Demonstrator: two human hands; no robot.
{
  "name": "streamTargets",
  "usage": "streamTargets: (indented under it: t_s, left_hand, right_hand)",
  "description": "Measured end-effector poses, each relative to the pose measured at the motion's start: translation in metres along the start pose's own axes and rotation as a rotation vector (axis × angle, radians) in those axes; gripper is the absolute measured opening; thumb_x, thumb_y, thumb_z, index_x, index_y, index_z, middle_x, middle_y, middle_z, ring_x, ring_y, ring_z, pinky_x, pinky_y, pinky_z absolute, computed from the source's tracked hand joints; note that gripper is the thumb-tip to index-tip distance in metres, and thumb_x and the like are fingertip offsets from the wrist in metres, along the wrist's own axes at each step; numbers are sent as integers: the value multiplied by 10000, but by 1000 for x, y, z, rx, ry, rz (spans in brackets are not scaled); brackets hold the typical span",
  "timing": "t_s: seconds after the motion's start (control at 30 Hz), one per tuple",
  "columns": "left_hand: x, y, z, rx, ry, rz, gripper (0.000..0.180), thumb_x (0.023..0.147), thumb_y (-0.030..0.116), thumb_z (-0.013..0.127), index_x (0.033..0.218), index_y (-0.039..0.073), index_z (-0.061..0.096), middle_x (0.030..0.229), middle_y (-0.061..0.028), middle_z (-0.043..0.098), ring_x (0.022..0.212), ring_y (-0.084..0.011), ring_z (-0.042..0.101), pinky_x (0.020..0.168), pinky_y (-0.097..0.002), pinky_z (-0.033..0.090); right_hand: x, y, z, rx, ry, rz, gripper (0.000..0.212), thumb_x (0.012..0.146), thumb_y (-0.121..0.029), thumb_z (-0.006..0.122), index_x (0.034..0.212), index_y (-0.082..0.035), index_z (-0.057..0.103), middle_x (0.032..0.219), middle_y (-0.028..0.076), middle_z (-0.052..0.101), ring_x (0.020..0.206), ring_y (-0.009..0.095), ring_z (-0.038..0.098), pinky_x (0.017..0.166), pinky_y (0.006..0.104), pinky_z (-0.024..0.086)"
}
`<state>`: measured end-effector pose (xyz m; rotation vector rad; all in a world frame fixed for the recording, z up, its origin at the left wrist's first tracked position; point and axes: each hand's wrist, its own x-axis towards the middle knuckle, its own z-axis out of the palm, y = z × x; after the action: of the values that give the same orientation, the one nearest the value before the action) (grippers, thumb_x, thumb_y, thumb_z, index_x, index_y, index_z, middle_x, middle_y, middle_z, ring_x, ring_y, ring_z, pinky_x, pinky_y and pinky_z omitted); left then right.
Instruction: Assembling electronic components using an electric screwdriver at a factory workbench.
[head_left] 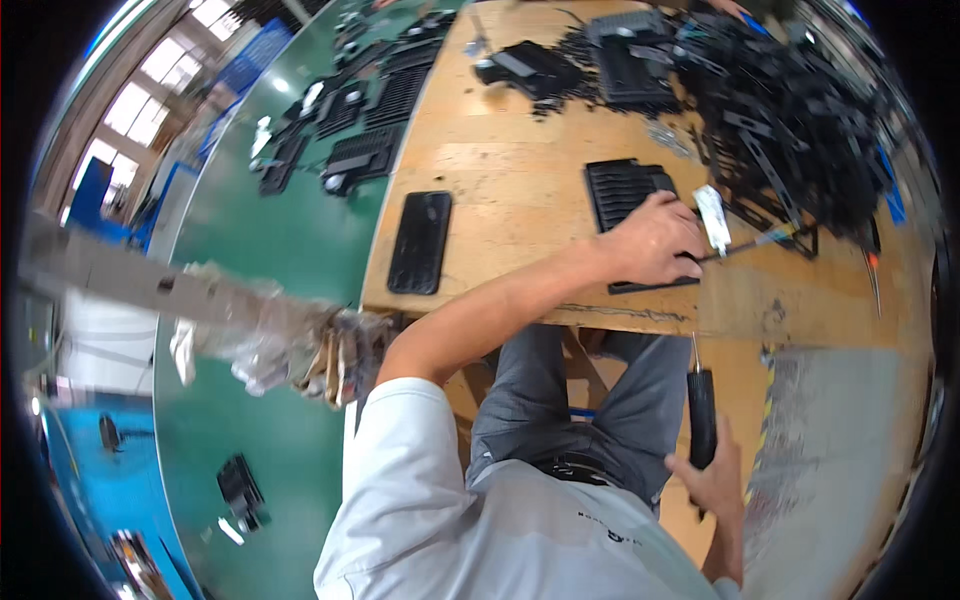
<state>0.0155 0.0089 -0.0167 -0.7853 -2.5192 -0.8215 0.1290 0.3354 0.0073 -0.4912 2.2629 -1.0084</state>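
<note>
left hand [655, 240] presses the black slatted grille [625, 190] near the bench's [500, 170] front edge, fingers closed around a thin tool. right hand [712, 480], below the edge, grips a screwdriver [700, 410]; it likely must be raised to the grille.

The person wears a white short-sleeved t-shirt with a small dark mark low on the front, grey trousers and a dark belt at the waist. Both forearms are bare below the sleeves, and the left hand [655, 240] and right hand [712, 478] are gloveless, without rings or watch
</note>
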Motion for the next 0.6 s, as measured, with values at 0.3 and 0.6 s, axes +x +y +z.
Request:
streamTargets:
  t_s: [0.3, 0.6]
  left_hand:
    - [-54, 134, -98, -611, 640, -342, 134, 908, 150, 722, 987, 41, 728, 1046, -56, 736, 1017, -167, 674, 1059, -492, 407]
    - [-238, 339, -160, -40, 1320, -635, 145, 943, 113, 667, 921, -27, 698, 1024, -128, 746, 930, -145, 662, 832, -288, 519]
  right_hand:
    - [12, 43, 67, 489, -406, -47, 594, 788, -13, 774, 1283, -17, 446, 743, 18, 526, 528, 110, 562, 485, 264, 479]
    - [46, 24, 89, 230, -843, -178, 560, 820, -31, 743, 1294, -10, 445, 731, 26, 536, 496, 110, 547, 450, 263, 455]
